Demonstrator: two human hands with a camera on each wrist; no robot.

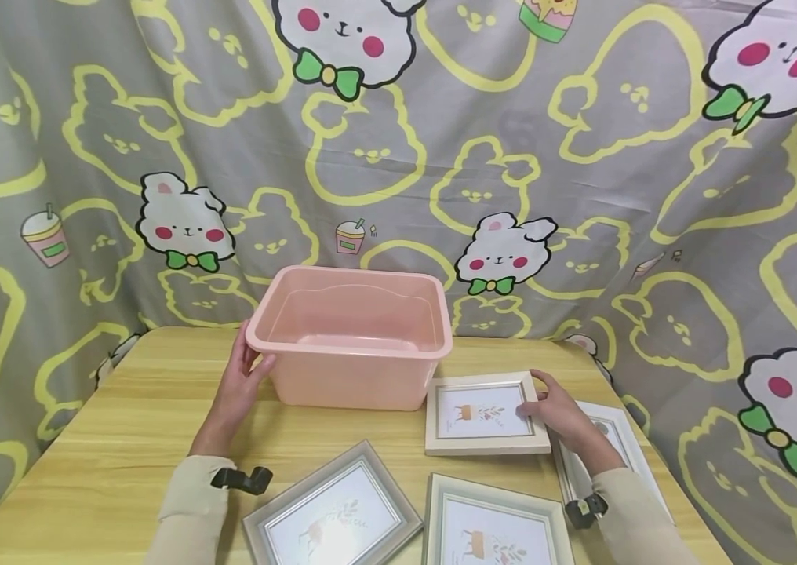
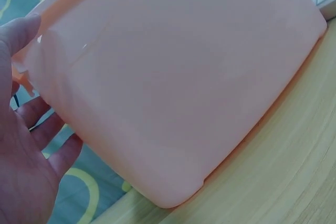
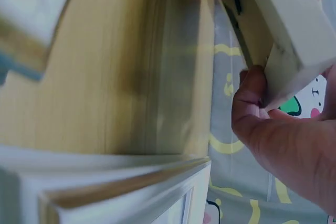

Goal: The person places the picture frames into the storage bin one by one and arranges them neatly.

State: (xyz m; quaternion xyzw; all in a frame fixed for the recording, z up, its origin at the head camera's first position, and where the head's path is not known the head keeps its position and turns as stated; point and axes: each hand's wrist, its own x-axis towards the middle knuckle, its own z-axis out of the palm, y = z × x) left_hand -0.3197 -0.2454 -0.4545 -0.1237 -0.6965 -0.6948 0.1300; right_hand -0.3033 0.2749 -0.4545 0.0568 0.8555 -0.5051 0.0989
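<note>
A pink plastic bin [image 1: 352, 380] stands near the back of the wooden table, its inside bare. My left hand [image 1: 242, 380] grips its front left corner, thumb at the front under the rim and fingers along the left side. In the left wrist view the bin's smooth wall [image 2: 173, 93] fills most of the picture. My right hand [image 1: 564, 412] holds a cream picture frame [image 1: 540, 445] by its right edge, thumb over the front. The frame, with a small deer print, is tilted up beside the bin. In the right wrist view its edge [image 3: 302, 30] shows raised off the table.
A grey-brown frame [image 1: 267, 526] lies at the front middle, with a pale green-edged frame [image 1: 434, 518] to its right. Under my right forearm is a white frame [image 1: 642, 447] near the table's right edge. A patterned curtain [image 1: 384, 212] hangs right behind the table [image 1: 123, 424].
</note>
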